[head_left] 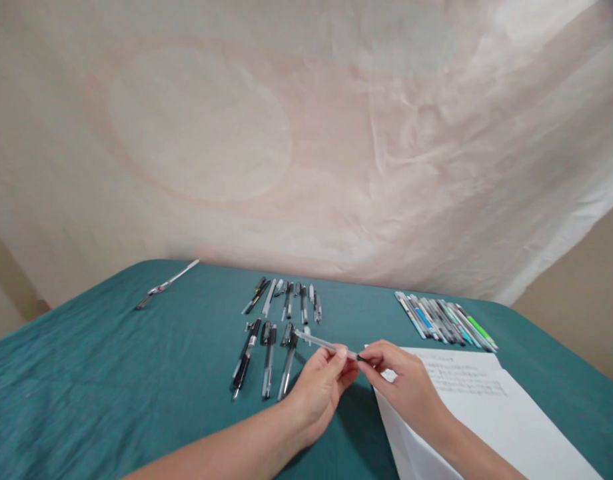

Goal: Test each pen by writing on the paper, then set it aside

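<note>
Over the near half of the green tabletop (86, 393), I register left hand (320, 393) and right hand (406, 381) both clamped on one translucent pen (319, 342) beside white paper (506, 427), two pen rows (270, 360) farther toward the far edge, and a pale sheet (331, 147) beyond.

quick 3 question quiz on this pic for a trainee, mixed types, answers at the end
1. True or false: the left hand and the right hand are both on the same clear pen piece.

2. Seen from the person, where does the packed row of pens that includes a bright green pen lie in relation to the paper?
A) nearer the person
B) beyond it
C) underneath it

3. Fill in, near or far: the writing on the paper is toward its ____ end, as seen from the person.

Key: 1 true; 2 B; 3 far
</note>
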Demonstrator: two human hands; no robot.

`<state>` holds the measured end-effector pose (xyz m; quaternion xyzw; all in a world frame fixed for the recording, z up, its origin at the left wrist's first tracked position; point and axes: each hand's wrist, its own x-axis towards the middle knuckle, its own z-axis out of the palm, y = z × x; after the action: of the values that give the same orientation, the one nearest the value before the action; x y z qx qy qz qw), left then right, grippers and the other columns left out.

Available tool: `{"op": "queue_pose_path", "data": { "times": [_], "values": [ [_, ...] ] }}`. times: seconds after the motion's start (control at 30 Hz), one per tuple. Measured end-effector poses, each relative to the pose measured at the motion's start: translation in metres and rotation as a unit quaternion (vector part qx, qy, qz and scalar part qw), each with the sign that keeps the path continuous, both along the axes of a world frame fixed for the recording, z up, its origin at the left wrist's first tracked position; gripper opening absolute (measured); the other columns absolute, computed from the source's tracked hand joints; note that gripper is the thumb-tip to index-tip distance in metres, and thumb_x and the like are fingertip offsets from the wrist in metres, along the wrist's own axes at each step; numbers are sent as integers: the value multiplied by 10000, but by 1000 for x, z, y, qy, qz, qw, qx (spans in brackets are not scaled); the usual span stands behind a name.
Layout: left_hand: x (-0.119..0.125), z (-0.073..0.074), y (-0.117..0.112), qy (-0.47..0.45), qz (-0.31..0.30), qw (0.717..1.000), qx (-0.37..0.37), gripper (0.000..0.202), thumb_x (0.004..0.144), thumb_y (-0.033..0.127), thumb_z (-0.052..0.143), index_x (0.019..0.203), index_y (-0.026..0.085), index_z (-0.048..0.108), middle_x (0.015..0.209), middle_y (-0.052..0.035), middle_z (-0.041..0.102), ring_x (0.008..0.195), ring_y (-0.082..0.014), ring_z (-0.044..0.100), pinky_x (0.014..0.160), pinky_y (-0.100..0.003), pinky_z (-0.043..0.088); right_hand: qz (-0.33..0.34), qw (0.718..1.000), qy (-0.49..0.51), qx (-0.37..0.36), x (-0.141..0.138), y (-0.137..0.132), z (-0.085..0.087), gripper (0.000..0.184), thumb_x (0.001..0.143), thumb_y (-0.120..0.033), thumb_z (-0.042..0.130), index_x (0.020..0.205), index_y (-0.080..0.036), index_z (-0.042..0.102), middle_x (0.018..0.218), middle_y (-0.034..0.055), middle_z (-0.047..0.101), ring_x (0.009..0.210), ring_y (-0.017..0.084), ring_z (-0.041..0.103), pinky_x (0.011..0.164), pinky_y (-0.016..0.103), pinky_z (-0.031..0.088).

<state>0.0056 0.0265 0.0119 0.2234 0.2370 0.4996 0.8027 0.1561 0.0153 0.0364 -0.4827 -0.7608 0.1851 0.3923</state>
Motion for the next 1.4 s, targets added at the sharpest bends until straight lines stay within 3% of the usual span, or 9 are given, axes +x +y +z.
{"op": "queue_pose_path", "data": {
  "times": [0.27,0.57,0.83,1.1,1.23,1.4],
  "values": [
    [0,-1,-2,11,5,1000,6,194,727,265,696,803,144,565,834,-41,609,824,-151,565,850,-313,402,-6,1000,-15,2,2,1,-5,138,840,-268,513,857,-187,623,780,35,634,658,140,588,628,262,485],
    [-1,-3,-4,33,13,999,22,185,744,280,678,797,146,562,807,-33,608,816,-149,558,839,-311,401,-19,995,-97,21,1,-3,-12,146,890,-270,441,889,-198,568,771,26,593,691,150,572,639,264,448],
    [-1,-4,-5,73,17,997,26,232,727,314,684,806,146,545,809,-35,592,800,-155,544,773,-297,405,-37,974,-205,84,1,-1,-21,183,918,-274,366,866,-176,512,753,48,569,656,163,570,598,264,434],
    [-2,-7,-5,99,-9,994,46,240,758,337,653,828,148,522,809,-27,582,799,-143,529,747,-280,397,-43,963,-237,121,3,0,-29,299,946,-301,281,783,-183,502,711,42,568,615,155,570,576,253,388],
    [-2,-9,-6,106,-13,992,63,234,780,338,631,839,146,513,822,-29,578,810,-143,522,758,-284,396,-61,970,-225,63,1,-2,-31,356,940,-353,279,697,-195,486,631,24,555,555,156,546,539,259,358],
    [-1,-9,-5,97,-14,991,90,207,802,325,605,831,146,505,803,-32,568,789,-146,521,746,-293,402,-49,988,-93,-111,-3,-4,-28,415,940,-404,237,660,-204,470,535,-16,522,486,129,535,511,234,374]
  ]
}}
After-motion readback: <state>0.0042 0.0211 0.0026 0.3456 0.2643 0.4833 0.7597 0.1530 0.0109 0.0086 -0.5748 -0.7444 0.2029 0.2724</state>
